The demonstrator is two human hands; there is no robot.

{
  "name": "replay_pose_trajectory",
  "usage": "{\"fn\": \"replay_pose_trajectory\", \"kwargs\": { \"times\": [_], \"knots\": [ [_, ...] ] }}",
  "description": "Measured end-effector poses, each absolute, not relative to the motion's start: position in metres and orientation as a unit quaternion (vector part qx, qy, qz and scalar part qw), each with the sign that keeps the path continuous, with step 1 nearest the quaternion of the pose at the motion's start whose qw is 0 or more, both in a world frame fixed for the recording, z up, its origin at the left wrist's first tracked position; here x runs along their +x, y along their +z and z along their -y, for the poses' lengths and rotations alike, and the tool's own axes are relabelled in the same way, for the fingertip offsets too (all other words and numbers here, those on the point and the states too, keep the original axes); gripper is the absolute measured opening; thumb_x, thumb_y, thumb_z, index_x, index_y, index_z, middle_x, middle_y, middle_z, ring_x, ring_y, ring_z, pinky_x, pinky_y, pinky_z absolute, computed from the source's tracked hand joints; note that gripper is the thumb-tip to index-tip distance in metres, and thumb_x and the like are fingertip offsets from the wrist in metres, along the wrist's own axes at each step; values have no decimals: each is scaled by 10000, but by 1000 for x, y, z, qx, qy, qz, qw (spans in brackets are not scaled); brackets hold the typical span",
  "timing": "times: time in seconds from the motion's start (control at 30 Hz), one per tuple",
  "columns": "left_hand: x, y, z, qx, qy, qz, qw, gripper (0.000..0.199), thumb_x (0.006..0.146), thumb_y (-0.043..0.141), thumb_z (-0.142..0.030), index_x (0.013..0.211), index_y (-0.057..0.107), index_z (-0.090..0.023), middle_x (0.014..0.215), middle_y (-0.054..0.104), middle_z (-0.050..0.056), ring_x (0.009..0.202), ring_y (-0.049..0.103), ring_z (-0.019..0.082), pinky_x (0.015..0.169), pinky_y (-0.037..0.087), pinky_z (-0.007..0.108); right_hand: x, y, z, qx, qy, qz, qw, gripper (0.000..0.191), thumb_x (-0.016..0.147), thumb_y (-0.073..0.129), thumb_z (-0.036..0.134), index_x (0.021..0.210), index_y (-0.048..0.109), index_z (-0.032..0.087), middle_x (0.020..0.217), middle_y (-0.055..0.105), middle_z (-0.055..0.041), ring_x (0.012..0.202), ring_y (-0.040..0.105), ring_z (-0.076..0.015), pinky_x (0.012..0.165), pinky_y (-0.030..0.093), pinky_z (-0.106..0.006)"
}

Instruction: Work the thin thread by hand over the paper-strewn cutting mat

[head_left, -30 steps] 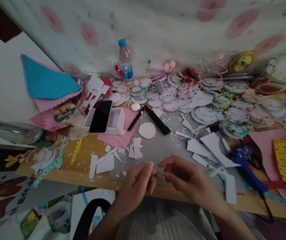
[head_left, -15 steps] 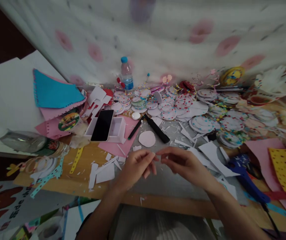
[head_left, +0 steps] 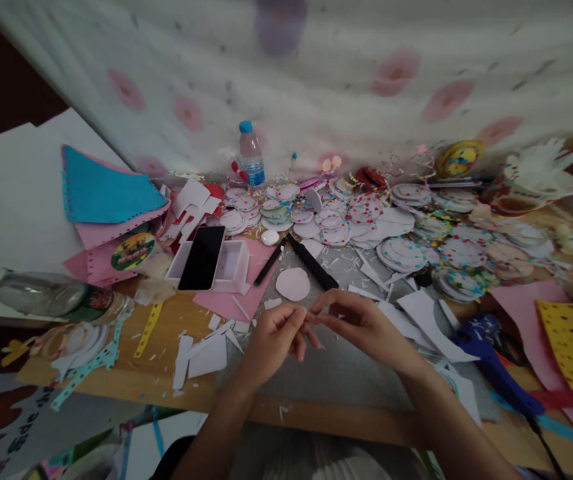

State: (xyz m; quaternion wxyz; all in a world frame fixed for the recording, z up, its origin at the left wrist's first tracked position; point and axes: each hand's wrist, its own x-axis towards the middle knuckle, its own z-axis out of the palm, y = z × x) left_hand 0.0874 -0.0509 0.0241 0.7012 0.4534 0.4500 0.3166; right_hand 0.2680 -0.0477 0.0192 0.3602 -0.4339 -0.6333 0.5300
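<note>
My left hand [head_left: 281, 337] and my right hand [head_left: 356, 323] meet at their fingertips over the grey mat [head_left: 331, 383]. Each has its thumb and index finger pinched together; whatever lies between them is too small to make out. Just beyond the fingers lies a pinkish-white paper disc [head_left: 293, 285], flat on the mat. Behind it are a black-handled tool [head_left: 313, 263] and a dark green pen [head_left: 269, 265], their upper ends near each other. A small white oval object [head_left: 269, 237] sits by the pen's top.
A phone [head_left: 203, 258] rests on a white box [head_left: 232, 265] at the left. Many decorated paper discs [head_left: 335, 227] are piled at the back, near a water bottle [head_left: 251, 157]. A blue glue gun [head_left: 499, 370] lies right; paper scraps [head_left: 207, 355] lie around.
The view has shifted slightly. My right hand has moved a little left, and its fingertips now touch those of my left hand, closing a small gap.
</note>
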Motion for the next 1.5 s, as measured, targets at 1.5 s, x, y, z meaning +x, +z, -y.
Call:
{"fn": "replay_pose_trajectory", "kwargs": {
  "times": [1.5],
  "knots": [
    [81,46,82,482,365,-465,647,278,836,602,-388,711,597,-139,584,625,6,380,467,52,401,341,182,257,37,85,-435,499,641,389,88,897,574,262,917,650,221,862,621,-42,801,604,-167,673,496,-278]
  ]
}}
